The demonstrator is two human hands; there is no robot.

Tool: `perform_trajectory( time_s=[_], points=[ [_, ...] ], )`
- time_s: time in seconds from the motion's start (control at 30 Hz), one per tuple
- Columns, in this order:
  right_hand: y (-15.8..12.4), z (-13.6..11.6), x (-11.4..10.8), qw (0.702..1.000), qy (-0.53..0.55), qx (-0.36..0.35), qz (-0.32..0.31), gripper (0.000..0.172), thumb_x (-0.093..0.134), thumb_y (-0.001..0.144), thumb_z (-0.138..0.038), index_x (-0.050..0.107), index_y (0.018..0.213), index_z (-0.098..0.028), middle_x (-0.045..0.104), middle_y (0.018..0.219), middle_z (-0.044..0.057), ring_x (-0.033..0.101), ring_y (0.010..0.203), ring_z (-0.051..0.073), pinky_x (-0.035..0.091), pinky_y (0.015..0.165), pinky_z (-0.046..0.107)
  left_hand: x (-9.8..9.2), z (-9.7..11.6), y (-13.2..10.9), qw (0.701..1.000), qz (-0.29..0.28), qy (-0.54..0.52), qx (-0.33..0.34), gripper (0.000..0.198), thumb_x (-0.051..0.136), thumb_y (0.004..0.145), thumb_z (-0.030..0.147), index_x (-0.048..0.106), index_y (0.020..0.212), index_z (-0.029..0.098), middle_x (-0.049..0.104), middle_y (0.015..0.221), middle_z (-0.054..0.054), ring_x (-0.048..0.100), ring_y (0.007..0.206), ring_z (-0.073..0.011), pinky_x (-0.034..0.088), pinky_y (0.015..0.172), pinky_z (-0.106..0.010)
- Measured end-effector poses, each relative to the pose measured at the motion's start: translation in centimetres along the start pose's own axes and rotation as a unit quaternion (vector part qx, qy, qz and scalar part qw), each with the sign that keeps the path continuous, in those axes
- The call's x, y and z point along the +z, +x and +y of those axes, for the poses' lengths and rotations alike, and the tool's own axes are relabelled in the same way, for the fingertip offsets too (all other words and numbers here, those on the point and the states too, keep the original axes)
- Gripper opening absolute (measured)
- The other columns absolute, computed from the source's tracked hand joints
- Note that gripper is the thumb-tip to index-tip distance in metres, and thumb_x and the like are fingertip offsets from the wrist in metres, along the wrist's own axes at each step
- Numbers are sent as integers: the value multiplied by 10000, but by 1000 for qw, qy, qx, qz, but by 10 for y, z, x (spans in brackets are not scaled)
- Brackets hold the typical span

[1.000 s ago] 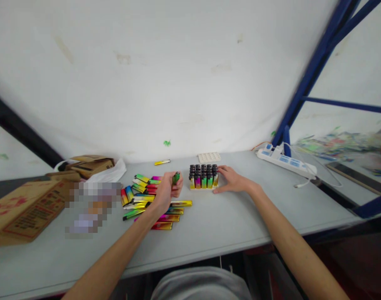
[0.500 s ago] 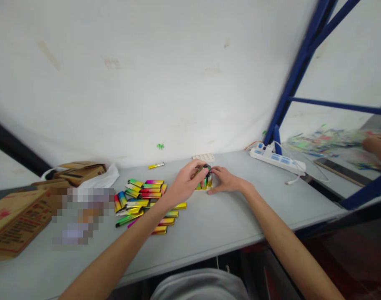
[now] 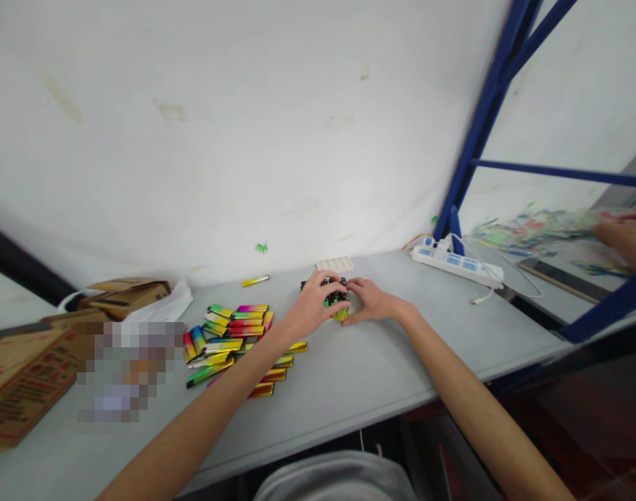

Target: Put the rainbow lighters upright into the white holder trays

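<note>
A tight cluster of upright lighters [image 3: 341, 314] with dark tops and shiny yellow lower ends stands on the table between my hands. My left hand [image 3: 321, 303] reaches over it from the left, fingers curled across the tops and thumb at the front. Against its right side, my right hand [image 3: 373, 300] grips with thumb and fingertips. My palm and fingers hide part of the cluster. To the left, a loose pile of lighters [image 3: 248, 330] in metallic rainbow colours lies partly under my left forearm. A single yellow and silver lighter [image 3: 256, 280] rests near the wall.
A white tray-like piece with holes [image 3: 336, 264] lies behind my hands. Cardboard boxes [image 3: 33, 379] and a white plastic bag [image 3: 164, 304] are at left. A power strip [image 3: 456, 264] with cables sits at right by a blue frame [image 3: 474, 132]. Beyond it, another person's hand [image 3: 623, 236] is blurred.
My left hand has flattened and spread its fingers over the cluster, and more dark tops show. My right hand stays at its right side. The view has shifted slightly.
</note>
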State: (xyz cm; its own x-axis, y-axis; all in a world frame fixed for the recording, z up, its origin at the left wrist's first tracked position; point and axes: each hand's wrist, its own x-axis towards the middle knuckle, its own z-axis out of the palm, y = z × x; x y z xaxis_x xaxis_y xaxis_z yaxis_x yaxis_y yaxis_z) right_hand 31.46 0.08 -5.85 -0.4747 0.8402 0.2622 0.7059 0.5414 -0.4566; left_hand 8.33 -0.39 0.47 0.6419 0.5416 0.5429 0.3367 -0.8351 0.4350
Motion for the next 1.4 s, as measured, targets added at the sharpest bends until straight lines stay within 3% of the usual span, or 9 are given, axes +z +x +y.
perform_trajectory(
  time_s=[0.13,0.6,0.73,0.93,1.07,1.2,1.27,1.4],
  points=[
    [-1,-1,-1,1000,-1,12,-6,882,875,638,-669,592,1342,-218,567,1373,162,527,1289,391,397,1120,576,5,-2,1,999,26,23,4,161,739,896,337,746,1013,226,622,1224,-104,563,1192,-274,431,1081,-462],
    [0,1,1,1000,1,3,-1,829,879,628,-668,613,1288,-243,584,1331,138,526,1279,381,406,1113,576,7,2,1,993,-42,107,2,148,773,863,370,750,893,228,649,1202,-87,563,1180,-290,421,1061,-488],
    [0,3,3,1000,-3,2,2,859,878,620,-680,609,1304,-235,575,1357,149,529,1274,383,401,1116,580,9,-1,-3,980,-37,185,54,190,781,857,349,741,998,229,624,1265,-110,546,1211,-303,376,1121,-529],
    [-1,1,3,1000,-7,0,9,936,877,612,-693,583,1363,-219,576,1347,164,537,1258,377,411,1111,575,3,2,-16,969,-14,229,88,439,756,881,346,636,1295,263,628,1250,-120,563,1219,-290,289,1192,-561],
    [0,-6,1,1000,-2,5,18,918,878,613,-687,617,1342,-195,570,1357,179,533,1277,385,406,1124,577,-14,8,-15,983,30,175,51,311,619,966,382,647,1235,229,647,1207,-119,578,1190,-276,311,1188,-516],
    [1,-9,-7,1000,12,3,9,835,889,617,-642,675,1272,-170,556,1389,182,523,1307,379,417,1147,541,-34,-15,-4,988,108,100,-51,236,495,1000,279,686,1113,200,686,1098,-113,618,1101,-262,449,1046,-423],
    [-2,-6,-12,1000,13,15,2,832,895,607,-629,685,1262,-162,564,1385,182,532,1302,381,427,1144,539,-37,-38,2,986,109,79,-102,231,517,968,250,711,1076,186,704,1033,-109,649,1015,-260,475,1003,-405],
    [-11,10,-26,998,2,55,0,867,901,595,-618,677,1284,-141,613,1313,182,593,1220,370,468,1107,527,-20,-79,11,973,-46,167,-154,333,482,947,167,679,1213,130,685,1137,-155,648,1076,-267,471,1028,-406]
  ],
)
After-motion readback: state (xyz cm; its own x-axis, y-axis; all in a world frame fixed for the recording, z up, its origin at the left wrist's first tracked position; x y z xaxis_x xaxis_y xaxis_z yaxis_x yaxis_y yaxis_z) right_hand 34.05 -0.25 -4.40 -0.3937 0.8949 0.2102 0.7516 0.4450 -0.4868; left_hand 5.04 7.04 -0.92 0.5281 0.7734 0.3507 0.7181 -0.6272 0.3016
